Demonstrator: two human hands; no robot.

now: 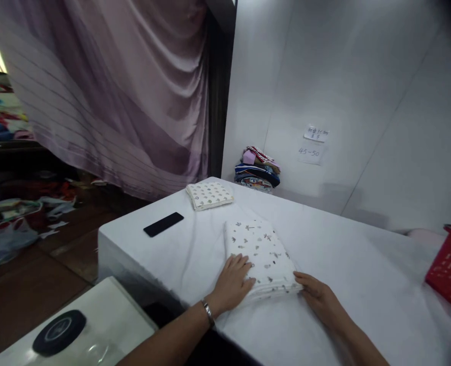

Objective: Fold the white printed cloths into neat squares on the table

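folded printed cloth [261,246] near front edge of table [357,264], long axis running away from person. left hand [233,282] flat, fingers spread, on its near-left corner. right hand [317,295] open, fingertips touching near-right edge; nothing clamped. smartphone [163,224] toward left edge.

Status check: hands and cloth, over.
Left hand flat on folded cloth. Right hand at its near corner, grip unclear. Phone and second cloth lie apart, farther back.
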